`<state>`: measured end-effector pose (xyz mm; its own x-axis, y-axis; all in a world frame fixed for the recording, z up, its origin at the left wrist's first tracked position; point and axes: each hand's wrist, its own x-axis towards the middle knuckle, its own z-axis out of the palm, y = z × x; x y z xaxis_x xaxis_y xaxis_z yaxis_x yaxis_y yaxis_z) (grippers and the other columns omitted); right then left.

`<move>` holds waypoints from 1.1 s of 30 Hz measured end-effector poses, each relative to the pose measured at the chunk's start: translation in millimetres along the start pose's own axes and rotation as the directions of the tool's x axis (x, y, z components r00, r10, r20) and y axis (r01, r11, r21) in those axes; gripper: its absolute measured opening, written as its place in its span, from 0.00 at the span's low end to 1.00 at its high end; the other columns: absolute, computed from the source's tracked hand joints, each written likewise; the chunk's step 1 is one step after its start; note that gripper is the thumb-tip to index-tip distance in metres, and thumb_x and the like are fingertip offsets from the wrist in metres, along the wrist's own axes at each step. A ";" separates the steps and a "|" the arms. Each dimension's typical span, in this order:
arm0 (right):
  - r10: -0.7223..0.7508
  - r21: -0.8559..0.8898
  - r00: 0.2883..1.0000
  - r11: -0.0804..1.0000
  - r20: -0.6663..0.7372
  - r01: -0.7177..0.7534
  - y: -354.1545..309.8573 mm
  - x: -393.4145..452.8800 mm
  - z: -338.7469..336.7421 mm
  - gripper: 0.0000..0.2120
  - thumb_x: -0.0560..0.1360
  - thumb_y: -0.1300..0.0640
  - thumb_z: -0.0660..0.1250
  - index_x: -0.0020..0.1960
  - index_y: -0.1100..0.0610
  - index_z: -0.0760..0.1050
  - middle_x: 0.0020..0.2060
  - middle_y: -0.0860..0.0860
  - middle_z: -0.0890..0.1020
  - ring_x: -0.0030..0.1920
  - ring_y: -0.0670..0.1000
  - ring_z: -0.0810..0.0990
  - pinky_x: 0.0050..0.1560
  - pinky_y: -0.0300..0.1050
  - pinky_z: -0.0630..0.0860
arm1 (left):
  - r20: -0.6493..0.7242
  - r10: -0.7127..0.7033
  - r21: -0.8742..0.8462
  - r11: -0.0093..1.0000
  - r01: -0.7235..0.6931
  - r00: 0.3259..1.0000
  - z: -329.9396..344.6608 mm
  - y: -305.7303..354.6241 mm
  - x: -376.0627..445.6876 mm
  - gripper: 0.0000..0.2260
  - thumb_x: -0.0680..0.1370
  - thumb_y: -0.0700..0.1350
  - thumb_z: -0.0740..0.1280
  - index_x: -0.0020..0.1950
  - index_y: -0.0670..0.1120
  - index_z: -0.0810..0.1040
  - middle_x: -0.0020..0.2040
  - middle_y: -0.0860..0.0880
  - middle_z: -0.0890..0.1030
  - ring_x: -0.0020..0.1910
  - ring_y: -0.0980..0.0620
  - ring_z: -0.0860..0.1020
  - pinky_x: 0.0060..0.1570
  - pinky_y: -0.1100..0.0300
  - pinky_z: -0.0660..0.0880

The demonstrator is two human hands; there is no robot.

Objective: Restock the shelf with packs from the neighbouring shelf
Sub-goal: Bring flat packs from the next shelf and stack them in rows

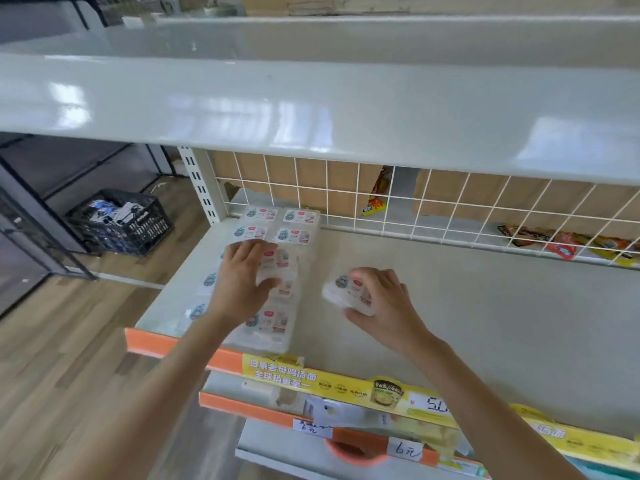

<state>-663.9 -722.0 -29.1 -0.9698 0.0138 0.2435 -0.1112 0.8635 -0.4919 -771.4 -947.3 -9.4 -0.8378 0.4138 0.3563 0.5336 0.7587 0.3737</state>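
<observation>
Right hand point(381, 299): fingers curled round one pack point(348, 294), held just above the shelf point(467, 306), thumb beneath, fingers on top. Left hand point(242, 278): fingers and thumb closed round a second pack point(278, 268), over the rows point(273, 271) at the shelf's left end. Rows: two columns, about ten packs, partly hidden by the left hand. Beyond both hands: wire grid point(415, 206). Left of the left hand, on the floor: one black crate point(121, 221).

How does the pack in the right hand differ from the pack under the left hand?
The pack in the right hand is held tilted, apart from the rows; the pack under the left hand sits on top of the rows of packs. The right hand grips its pack; the left hand covers its own. Both are clear and share one label.
</observation>
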 end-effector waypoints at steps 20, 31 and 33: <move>0.106 -0.304 0.982 0.951 0.158 -0.054 -52.4 146.0 44.5 0.26 0.80 0.56 0.54 0.74 0.58 0.50 0.74 0.53 0.52 0.73 0.53 0.50 0.69 0.49 0.60 | 0.231 -0.030 0.273 0.961 -0.035 0.972 -13.1 -42.0 -2.5 0.25 0.81 0.55 0.51 0.76 0.50 0.50 0.77 0.48 0.50 0.75 0.47 0.49 0.70 0.51 0.56; 0.187 -0.445 0.966 0.891 0.176 -0.091 -61.2 141.8 46.4 0.26 0.81 0.48 0.49 0.75 0.57 0.49 0.75 0.52 0.49 0.74 0.54 0.49 0.69 0.54 0.57 | 0.383 -0.082 0.276 0.961 -0.029 0.920 14.0 -48.1 91.8 0.26 0.81 0.54 0.50 0.76 0.49 0.46 0.77 0.45 0.47 0.75 0.44 0.46 0.70 0.47 0.53; 0.198 -0.445 0.959 0.891 0.205 -0.089 -60.8 142.9 44.0 0.27 0.81 0.48 0.48 0.75 0.57 0.46 0.76 0.52 0.46 0.75 0.53 0.46 0.70 0.53 0.54 | 0.397 -0.081 0.267 0.963 -0.031 0.914 14.9 -47.5 95.3 0.26 0.81 0.54 0.50 0.76 0.49 0.46 0.77 0.44 0.46 0.75 0.44 0.45 0.70 0.47 0.53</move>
<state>-805.3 -794.8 -1.2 -0.9961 0.0814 -0.0352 0.0843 0.9925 -0.0882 -878.4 -936.4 -6.0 -0.8550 0.5167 -0.0445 0.5089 0.8524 0.1202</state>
